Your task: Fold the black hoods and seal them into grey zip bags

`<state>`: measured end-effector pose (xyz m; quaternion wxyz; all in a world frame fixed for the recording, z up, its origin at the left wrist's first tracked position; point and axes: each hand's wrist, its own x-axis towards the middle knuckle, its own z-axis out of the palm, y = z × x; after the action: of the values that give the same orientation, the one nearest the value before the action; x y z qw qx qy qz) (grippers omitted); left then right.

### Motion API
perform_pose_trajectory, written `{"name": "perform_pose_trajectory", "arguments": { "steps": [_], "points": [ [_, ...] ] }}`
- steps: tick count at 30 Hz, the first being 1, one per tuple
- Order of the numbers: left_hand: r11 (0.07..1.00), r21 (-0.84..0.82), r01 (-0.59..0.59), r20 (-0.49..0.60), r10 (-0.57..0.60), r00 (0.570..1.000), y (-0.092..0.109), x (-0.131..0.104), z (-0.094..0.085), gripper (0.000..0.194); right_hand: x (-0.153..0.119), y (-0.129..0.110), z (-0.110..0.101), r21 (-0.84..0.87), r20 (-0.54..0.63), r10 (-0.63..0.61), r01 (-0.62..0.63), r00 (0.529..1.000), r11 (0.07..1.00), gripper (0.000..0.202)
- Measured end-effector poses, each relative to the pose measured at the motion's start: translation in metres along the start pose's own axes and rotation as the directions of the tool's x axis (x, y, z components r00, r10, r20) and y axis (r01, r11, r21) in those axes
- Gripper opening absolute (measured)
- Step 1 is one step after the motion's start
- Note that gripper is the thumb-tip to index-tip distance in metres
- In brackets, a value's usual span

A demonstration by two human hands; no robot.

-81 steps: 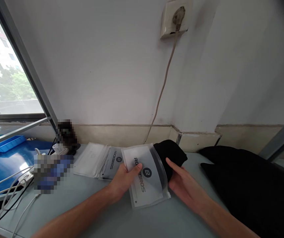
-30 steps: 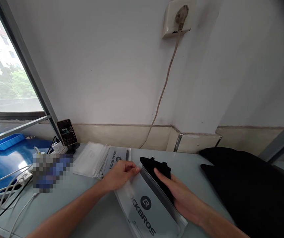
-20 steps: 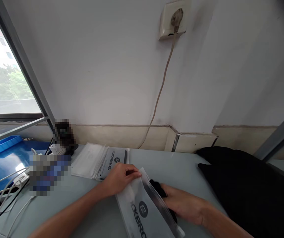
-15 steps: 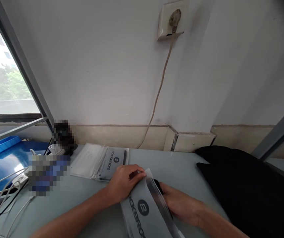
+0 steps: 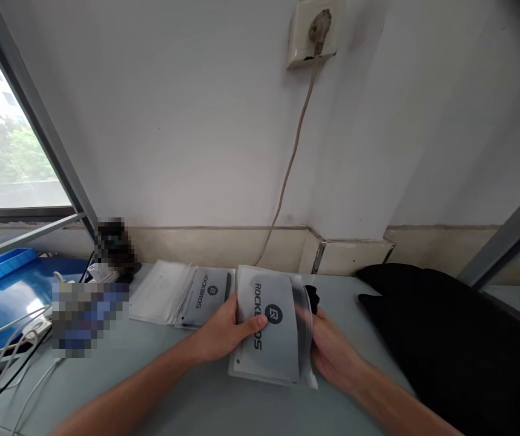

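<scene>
A translucent zip bag [image 5: 274, 351] with ROCKBROS lettering and a round logo is held tilted up over the table. My left hand [image 5: 231, 330] grips its left side, thumb pressed on the printed front and fingers behind. At the bag's right-hand opening, my right hand [image 5: 332, 345] holds a black folded cloth item [image 5: 313, 298], part of which sticks out of the bag. Some of the right fingers are hidden inside or behind the plastic. Just left of the bag lies a packed ROCKBROS bag [image 5: 207, 297], beside a stack of clear bags [image 5: 162, 293].
Black fabric [image 5: 459, 345] lies heaped on the table [image 5: 169, 393] at the right. White cables [image 5: 32, 330] and a blue tray [image 5: 3, 264] are at the left. A socket [image 5: 316, 33] with a plugged cord is on the wall behind.
The bag has moved up and away from me and turned so its printing faces me. My left hand has shifted from the bag's top corner to its left side.
</scene>
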<state>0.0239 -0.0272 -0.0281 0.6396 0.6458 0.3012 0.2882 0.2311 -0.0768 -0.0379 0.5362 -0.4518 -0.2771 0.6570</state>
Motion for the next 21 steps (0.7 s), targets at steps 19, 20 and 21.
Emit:
{"name": "perform_pose_trajectory", "arguments": {
  "steps": [19,20,21],
  "points": [
    [1.000,0.013,0.018,0.086,-0.019,0.996,-0.010,-0.004,0.006,0.059,-0.011,-0.014,-0.002,-0.205,0.214,-0.028,0.073,0.977,0.976,0.056],
    [1.000,0.001,-0.004,0.067,0.004,0.998,-0.011,-0.003,0.006,0.058,-0.009,-0.013,-0.002,-0.189,0.186,-0.047,0.083,0.981,0.979,0.056],
    [0.999,-0.003,-0.031,0.035,0.032,0.999,-0.012,-0.002,0.006,0.057,-0.007,-0.012,-0.002,-0.177,0.155,-0.053,0.081,0.986,0.981,0.056]
  ]
}}
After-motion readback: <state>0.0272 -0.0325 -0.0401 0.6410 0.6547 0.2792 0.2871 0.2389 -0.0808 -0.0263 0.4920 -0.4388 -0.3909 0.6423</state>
